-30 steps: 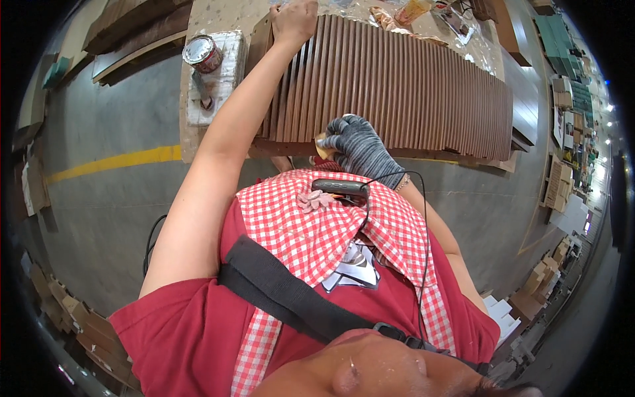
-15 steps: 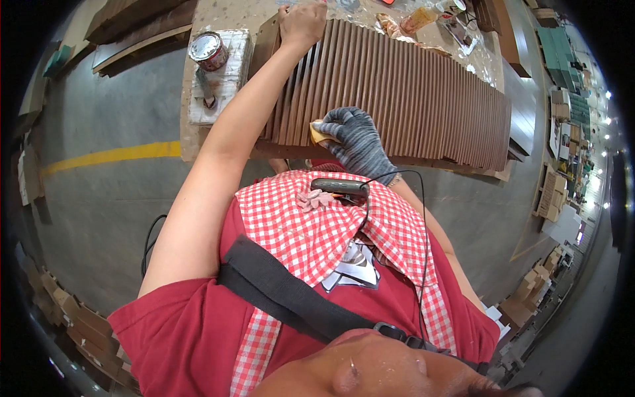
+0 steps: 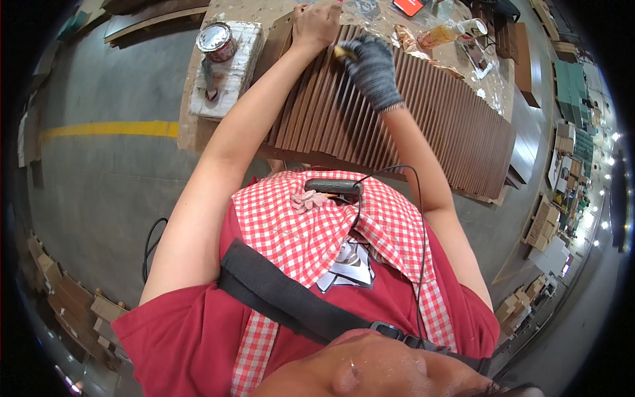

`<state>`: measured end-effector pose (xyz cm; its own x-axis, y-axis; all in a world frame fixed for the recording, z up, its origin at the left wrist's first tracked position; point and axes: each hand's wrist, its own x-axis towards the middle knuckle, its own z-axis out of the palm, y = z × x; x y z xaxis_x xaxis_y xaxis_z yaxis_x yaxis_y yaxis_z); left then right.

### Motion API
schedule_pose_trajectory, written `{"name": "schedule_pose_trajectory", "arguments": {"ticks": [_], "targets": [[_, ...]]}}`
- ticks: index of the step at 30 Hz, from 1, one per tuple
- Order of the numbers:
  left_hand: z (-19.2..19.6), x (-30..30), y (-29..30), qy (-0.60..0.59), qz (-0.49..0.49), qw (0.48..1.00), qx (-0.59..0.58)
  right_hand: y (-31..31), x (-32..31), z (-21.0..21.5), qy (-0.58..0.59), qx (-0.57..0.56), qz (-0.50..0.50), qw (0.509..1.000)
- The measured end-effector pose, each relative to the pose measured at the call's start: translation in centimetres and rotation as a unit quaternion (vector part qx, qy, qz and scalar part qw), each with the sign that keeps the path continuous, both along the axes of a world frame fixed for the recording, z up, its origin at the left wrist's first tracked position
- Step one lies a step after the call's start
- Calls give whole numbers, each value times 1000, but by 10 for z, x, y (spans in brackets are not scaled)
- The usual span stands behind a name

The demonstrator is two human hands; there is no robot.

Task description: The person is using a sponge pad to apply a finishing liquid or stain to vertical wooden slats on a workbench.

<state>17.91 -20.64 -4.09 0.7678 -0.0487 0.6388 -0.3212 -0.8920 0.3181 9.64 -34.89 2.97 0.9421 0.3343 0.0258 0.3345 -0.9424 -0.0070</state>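
Note:
A row of long brown slats lies side by side on the worktable, forming a ridged surface. My bare left hand is at the far end of the leftmost slats, fingers bent over their edge; the fingertips are partly hidden. My right hand, in a grey knitted glove, is closed on a small yellow pad, perhaps folded sandpaper or a sponge. That pad rests on the slats near their far ends, just right of my left hand.
At the left, a paint can and a brush sit on a white wrapped block. Beyond the slats are an amber bottle, a white-rimmed cup and a red card-like item. Brown panels stand at the right.
My right hand has slid the yellow pad away from me, from the slats' near ends to their far ends. My left hand stays at the far end.

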Motion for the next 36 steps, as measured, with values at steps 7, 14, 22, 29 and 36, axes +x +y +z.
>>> {"name": "schedule_pose_trajectory", "arguments": {"ticks": [7, 14, 22, 29, 36], "targets": [[15, -3, 12, 82, -5, 984, -157, -6, 90, 0, -109, 170, 28, 979], [6, 0, 15, 7, 30, 981, -190, 0, 101, 18, -5, 150, 33, 988], [5, 2, 12, 4, 15, 993, -116, -1, 95, 11, -26, 155, 59, 986], [-16, 16, 47, -234, 12, 970, -68, 14, 108, 12, -87, 148, 67, 983], [64, -131, 58, 19, -291, 827, -481, -5, 92, -16, -63, 153, 32, 986]]}}
